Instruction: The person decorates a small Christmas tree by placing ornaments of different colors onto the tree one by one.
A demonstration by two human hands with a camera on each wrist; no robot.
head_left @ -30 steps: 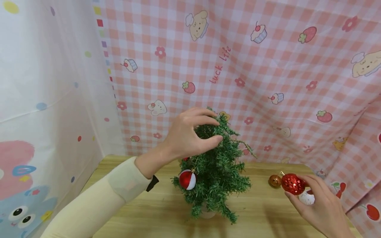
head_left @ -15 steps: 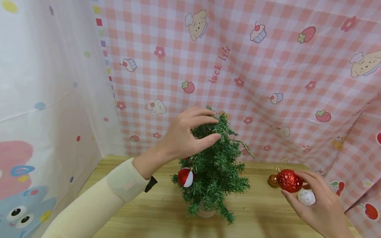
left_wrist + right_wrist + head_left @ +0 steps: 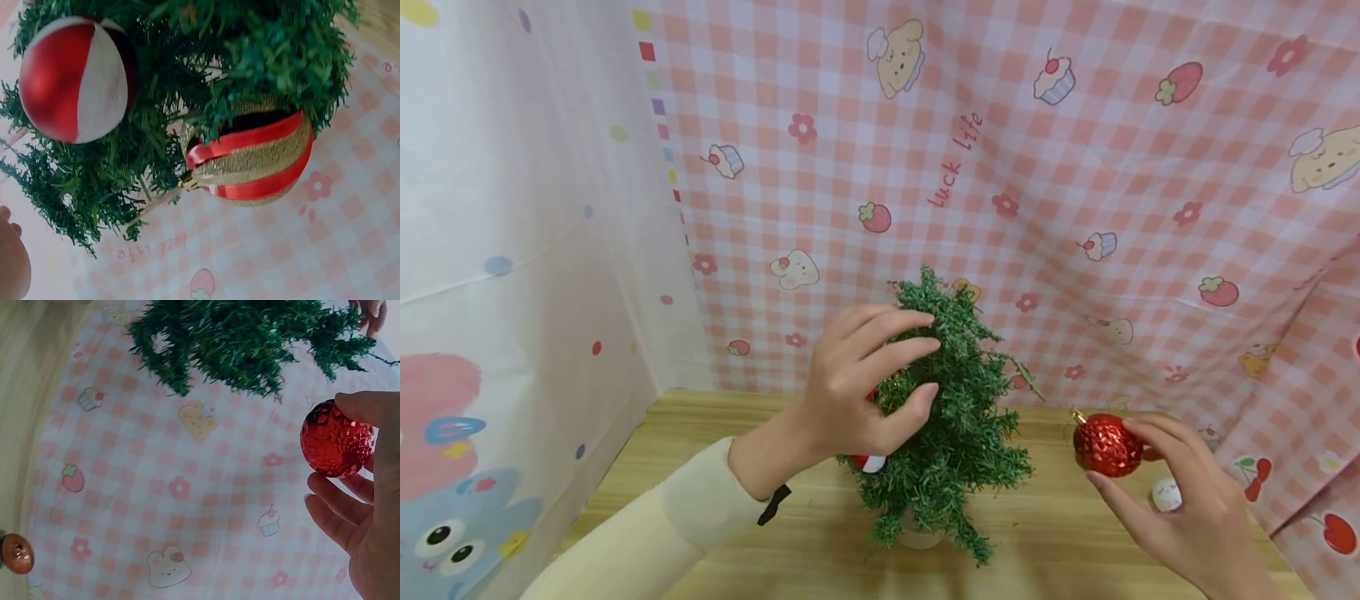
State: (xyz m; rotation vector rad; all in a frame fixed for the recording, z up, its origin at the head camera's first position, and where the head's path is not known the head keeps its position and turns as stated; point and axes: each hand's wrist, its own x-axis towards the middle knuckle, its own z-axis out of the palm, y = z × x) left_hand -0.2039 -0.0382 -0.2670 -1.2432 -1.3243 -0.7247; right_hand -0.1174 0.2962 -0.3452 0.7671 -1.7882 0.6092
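Observation:
A red faceted Christmas ball (image 3: 1107, 446) is pinched between the thumb and fingers of my right hand (image 3: 1198, 500), its gold cap turned toward the tree. My left hand (image 3: 850, 392), fingers loosely spread and holding nothing, is at the left side of a small green Christmas tree (image 3: 966, 417). From the tree's branches hang a red-and-white ball (image 3: 78, 81) and a ball with red and gold stripes (image 3: 256, 164), both shown best in the left wrist view. The left hand partly covers them in the head view.
A white ball (image 3: 1167, 494) lies on the wooden table (image 3: 760, 542) beside my right hand. The right wrist view shows a copper-coloured ball (image 3: 17, 553) on the table. A pink checked cloth (image 3: 820, 183) hangs behind the tree, with a white printed cloth (image 3: 550, 208) on the left.
My right hand has brought the red ball left toward the tree, away from the white ball. My left hand has lowered from the treetop and shifted slightly left.

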